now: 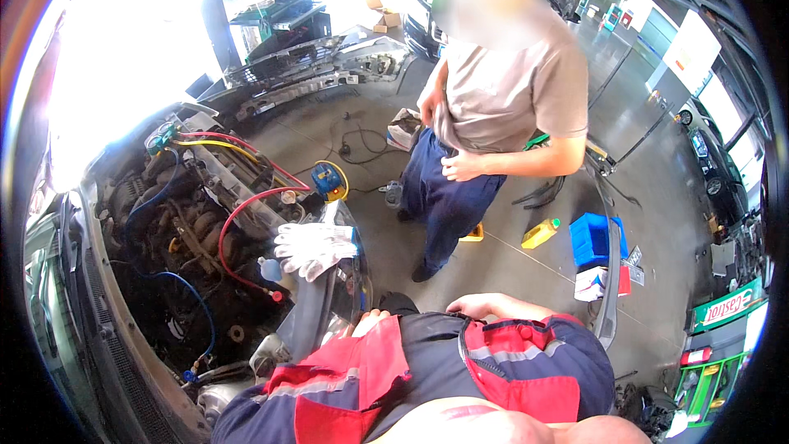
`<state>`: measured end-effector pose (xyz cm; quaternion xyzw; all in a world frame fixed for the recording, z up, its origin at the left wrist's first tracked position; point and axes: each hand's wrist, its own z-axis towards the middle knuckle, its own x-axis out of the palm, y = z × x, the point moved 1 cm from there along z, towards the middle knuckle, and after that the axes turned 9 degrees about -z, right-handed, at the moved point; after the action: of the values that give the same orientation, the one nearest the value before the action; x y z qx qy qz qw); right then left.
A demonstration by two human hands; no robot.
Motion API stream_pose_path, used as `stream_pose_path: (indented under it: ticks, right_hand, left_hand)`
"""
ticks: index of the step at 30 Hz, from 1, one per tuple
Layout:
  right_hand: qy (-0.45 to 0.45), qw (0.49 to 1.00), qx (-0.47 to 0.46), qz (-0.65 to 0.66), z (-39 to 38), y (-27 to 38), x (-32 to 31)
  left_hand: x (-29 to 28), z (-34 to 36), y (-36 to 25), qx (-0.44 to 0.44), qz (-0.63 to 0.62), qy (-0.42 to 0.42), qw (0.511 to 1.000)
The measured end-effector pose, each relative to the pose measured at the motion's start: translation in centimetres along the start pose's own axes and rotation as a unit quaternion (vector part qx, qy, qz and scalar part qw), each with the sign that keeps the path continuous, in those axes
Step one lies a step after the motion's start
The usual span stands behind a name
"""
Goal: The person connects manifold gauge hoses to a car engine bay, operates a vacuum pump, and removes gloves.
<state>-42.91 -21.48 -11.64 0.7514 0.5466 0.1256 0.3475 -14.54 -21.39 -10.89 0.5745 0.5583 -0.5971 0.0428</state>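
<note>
My left hand [371,322] is low beside the fender edge of a car with its hood up, mostly hidden by my red and navy jacket. Only part of its fingers shows, and I cannot make out anything in them. At my waist rests my right hand [485,305], its fingers stretched out against my clothing and nothing seen in it. A pair of white work gloves [315,250] lies on the fender, nearest my left hand. Over the engine bay [164,230] run a red hose [224,238], a blue hose [191,288] and a yellow hose [218,143], near a gauge set [162,140].
Facing me stands a person in a beige T-shirt [514,82]. A blue device [330,181] sits at the car's front edge. On the floor are a yellow bottle [540,234], a blue bin [593,238], cables [362,148] and a removed bumper [312,74].
</note>
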Motion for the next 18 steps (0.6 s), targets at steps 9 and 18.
stream_pose_path:
  ticks: [9, 18]
  right_hand:
    - [-0.434, 0.833, -0.106, -0.327, 4.2, -2.6, 0.6]
    - [-0.142, 0.937, 0.038, -0.318, 7.4, 4.9, -0.7]
  left_hand:
    - [-0.5, 0.2, -0.8, -0.01, 0.009, 0.012, 1.0]
    - [-0.2, 0.5, -0.6, 0.021, 0.002, 0.016, 1.0]
